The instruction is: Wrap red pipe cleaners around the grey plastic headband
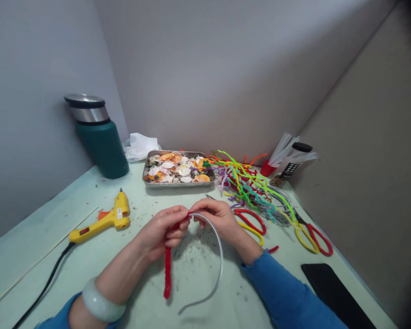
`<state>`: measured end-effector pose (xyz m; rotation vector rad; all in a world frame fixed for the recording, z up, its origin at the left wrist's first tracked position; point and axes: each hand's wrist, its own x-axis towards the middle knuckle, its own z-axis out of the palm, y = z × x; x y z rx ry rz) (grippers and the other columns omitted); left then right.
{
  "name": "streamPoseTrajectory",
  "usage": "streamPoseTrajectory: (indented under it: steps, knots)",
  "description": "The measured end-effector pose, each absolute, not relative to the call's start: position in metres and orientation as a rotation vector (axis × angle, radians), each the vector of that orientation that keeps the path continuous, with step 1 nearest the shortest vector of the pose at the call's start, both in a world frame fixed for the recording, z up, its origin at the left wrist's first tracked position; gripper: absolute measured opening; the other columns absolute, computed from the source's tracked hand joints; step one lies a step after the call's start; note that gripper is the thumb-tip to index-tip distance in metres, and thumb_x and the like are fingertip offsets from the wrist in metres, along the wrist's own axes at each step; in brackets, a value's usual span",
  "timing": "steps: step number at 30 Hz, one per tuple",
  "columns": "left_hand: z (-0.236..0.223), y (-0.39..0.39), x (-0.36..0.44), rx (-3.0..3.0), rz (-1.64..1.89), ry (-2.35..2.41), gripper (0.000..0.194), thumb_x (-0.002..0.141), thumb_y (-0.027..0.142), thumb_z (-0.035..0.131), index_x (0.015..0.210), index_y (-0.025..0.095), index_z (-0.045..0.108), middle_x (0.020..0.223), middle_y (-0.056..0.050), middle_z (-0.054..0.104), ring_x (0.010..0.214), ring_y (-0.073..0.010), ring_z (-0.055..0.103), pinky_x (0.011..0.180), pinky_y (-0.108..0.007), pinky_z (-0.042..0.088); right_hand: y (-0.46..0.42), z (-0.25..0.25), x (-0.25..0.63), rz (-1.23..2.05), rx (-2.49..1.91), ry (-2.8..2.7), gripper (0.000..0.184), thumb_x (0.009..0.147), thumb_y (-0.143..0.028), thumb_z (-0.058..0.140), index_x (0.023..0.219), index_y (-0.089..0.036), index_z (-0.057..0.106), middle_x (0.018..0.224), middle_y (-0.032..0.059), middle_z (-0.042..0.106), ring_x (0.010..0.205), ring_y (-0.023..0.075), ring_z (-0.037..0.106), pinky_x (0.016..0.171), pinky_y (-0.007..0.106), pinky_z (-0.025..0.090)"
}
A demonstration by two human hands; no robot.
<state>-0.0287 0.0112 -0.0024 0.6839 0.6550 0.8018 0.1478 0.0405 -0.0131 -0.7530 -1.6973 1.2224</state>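
1) Left hand [167, 230], fingers curled, is gripping a red pipe cleaner [167, 274], its fuzzy tail hanging below
2) Right hand [221, 219], fingertips nearly closed, is pinching a smooth grey wire [221, 256] near its upper end
3) The wire is arcing below both hands

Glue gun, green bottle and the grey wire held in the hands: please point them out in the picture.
Glue gun [104, 223], head view: on its yellow handle.
Green bottle [102, 145], head view: on its body.
Grey wire [221, 257], head view: on its curved middle.
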Motion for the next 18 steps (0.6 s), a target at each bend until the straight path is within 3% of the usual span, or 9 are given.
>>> streamPoseTrajectory:
  steps: [8,18]
  knots:
    - [-0.0013,0.0117,-0.0279,0.692,0.804,0.715,0.023,0.082,0.026,0.06,0.068,0.015,0.046,0.055,0.007,0.035,0.04,-0.0006,0.014,0.036,-0.016,0.005,0.0398,-0.0105,0.1476,1.164,-0.764,-1.762,0.012,0.082,-0.024,0.06,0.081,-0.018,0.07,0.069,0.0014,0.062,0.061,0.011,0.055,0.054,0.021,0.042]
    - [0.0015,0.0092,-0.0255,0.709,0.83,0.747,0.025,0.081,0.027,0.061,0.066,0.015,0.045,0.054,0.008,0.034,0.04,-0.0008,0.014,0.036,-0.016,0.005,0.0366,-0.0144,0.1436,1.329,-0.786,-1.628,0.014,0.081,-0.031,0.063,0.083,-0.018,0.058,0.066,-0.0034,0.056,0.051,0.0078,0.05,0.049,0.02,0.039]
